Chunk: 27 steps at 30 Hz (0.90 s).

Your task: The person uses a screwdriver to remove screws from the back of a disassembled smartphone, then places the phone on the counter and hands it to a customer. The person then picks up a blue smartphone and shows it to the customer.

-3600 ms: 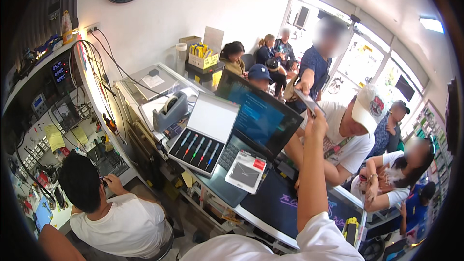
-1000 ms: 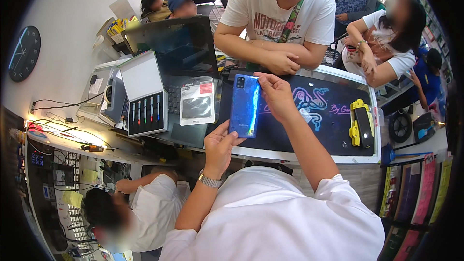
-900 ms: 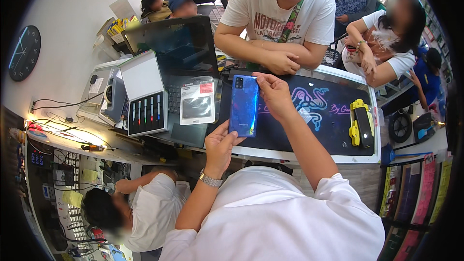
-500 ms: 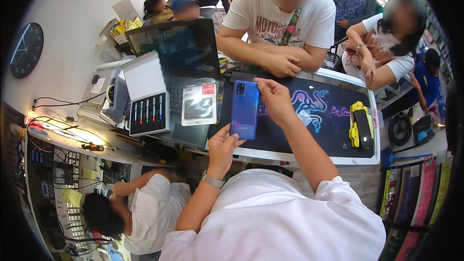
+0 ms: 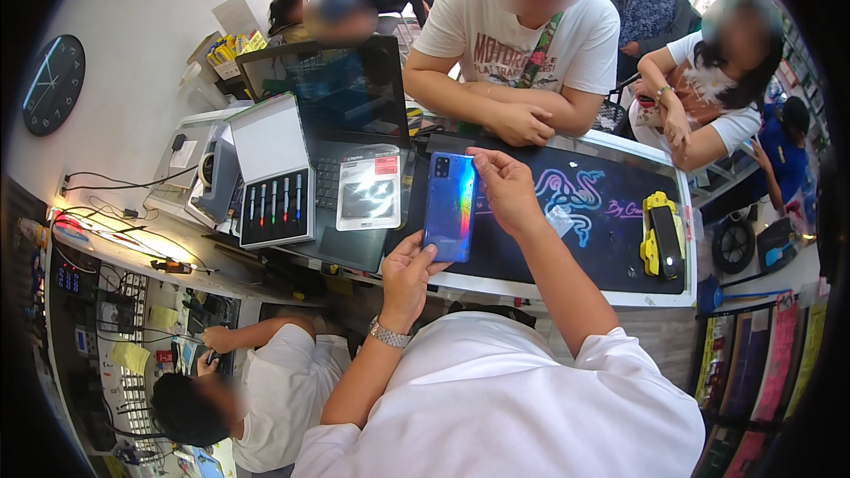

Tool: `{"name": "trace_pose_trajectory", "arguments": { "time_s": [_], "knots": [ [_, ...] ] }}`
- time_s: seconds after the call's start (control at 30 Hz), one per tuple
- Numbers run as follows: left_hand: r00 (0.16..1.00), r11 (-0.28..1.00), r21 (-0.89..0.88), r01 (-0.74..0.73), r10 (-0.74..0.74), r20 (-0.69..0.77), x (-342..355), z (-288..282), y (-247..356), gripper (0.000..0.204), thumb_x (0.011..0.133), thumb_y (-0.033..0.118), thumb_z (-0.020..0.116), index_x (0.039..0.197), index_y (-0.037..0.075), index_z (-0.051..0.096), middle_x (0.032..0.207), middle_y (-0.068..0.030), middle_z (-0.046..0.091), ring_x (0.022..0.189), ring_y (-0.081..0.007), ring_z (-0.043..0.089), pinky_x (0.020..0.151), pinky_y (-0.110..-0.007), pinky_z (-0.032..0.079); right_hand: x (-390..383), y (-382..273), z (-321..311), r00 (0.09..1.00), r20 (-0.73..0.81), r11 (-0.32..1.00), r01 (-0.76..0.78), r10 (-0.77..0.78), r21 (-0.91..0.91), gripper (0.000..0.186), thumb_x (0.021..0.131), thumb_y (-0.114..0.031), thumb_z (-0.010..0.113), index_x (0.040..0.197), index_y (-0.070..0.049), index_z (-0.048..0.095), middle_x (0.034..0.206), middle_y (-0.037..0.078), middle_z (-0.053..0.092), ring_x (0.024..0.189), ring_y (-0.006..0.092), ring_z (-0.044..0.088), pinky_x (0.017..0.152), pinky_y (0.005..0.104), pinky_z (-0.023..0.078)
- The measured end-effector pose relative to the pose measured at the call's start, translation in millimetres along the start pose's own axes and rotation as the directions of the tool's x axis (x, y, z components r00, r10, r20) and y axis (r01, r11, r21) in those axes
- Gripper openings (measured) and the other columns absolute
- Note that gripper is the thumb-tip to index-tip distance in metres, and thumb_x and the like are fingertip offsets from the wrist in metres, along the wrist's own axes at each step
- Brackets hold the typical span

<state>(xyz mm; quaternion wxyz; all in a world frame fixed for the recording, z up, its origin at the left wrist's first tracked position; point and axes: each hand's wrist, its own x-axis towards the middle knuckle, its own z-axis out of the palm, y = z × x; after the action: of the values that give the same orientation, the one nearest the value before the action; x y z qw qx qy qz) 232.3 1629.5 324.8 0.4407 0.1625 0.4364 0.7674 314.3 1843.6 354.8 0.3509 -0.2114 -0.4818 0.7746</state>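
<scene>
A blue smartphone [image 5: 450, 211] is held up over the dark mat, its back with the camera block facing me and a rainbow glare along it. My left hand [image 5: 409, 267] grips the phone's lower left corner between thumb and fingers. At its upper right corner, my right hand [image 5: 506, 186] pinches the edge. A metal watch is on my left wrist. Left of the phone, a packaged item in a clear blister pack [image 5: 369, 188] lies on the open laptop [image 5: 329, 111]. Beside that stands an open box of small screwdrivers [image 5: 275, 204] with coloured tips.
The counter holds a dark printed mat [image 5: 611, 252] and a yellow-and-black holder [image 5: 661, 235] at its right end. A person with crossed arms [image 5: 522, 62] leans on the far edge; another [image 5: 699, 97] leans at the right. A co-worker [image 5: 283, 381] works at a cluttered bench, lower left.
The phone has tilted slightly, so a bright rainbow glare now crosses its back. Both my hands keep their hold. The co-worker's hands at the bench have shifted a little.
</scene>
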Motion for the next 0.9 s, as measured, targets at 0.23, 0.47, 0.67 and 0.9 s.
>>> {"name": "trace_pose_trajectory", "arguments": {
  "time_s": [0.23,0.47,0.67,0.9],
  "knots": [
    [0.998,0.997,-0.066,0.041,-0.044,-0.034,0,-6,-1,0.031,0.112,0.017,0.058,0.131,-0.006,0.062,0.120,-0.0168,0.074,0.108,-0.0271,0.076,0.096,-0.044,0.065,-4,-2,4,1.000,0.022,1.000,-0.010,0.010,-0.019,0.033,0.108,-0.020,0.071,0.129,0.004,0.070,0.099,0.002,0.076,0.081,0.0041,0.064,0.074,0.0202,0.050],
    [0.960,0.903,-0.364,0.228,-0.146,0.240,-4,8,14,0.050,0.115,0.034,0.044,0.150,-0.003,0.048,0.146,-0.0285,0.059,0.134,-0.0456,0.062,0.115,-0.057,0.051,-12,-1,14,0.997,0.066,0.999,-0.031,0.032,-0.008,0.034,0.107,-0.023,0.072,0.128,0.004,0.070,0.098,0.003,0.076,0.080,0.0042,0.064,0.072,0.0200,0.050],
    [0.935,0.887,-0.353,0.299,-0.199,0.292,-10,13,17,0.066,0.115,0.045,0.036,0.160,-0.005,0.038,0.154,-0.0360,0.050,0.138,-0.0473,0.058,0.116,-0.060,0.048,-24,-4,28,0.995,0.095,0.999,-0.031,0.035,-0.044,0.035,0.107,-0.025,0.072,0.127,0.003,0.070,0.099,0.005,0.077,0.083,0.0067,0.067,0.074,0.0225,0.052],
    [0.931,0.868,-0.390,0.306,-0.187,0.314,-12,5,15,0.069,0.115,0.047,0.032,0.159,-0.006,0.038,0.151,-0.0372,0.052,0.135,-0.0469,0.060,0.112,-0.059,0.051,-28,-7,31,0.995,0.068,0.996,-0.071,0.074,-0.056,0.037,0.105,-0.024,0.075,0.127,0.006,0.071,0.092,0.001,0.075,0.080,0.0047,0.062,0.075,0.0218,0.051]
  ]
}}
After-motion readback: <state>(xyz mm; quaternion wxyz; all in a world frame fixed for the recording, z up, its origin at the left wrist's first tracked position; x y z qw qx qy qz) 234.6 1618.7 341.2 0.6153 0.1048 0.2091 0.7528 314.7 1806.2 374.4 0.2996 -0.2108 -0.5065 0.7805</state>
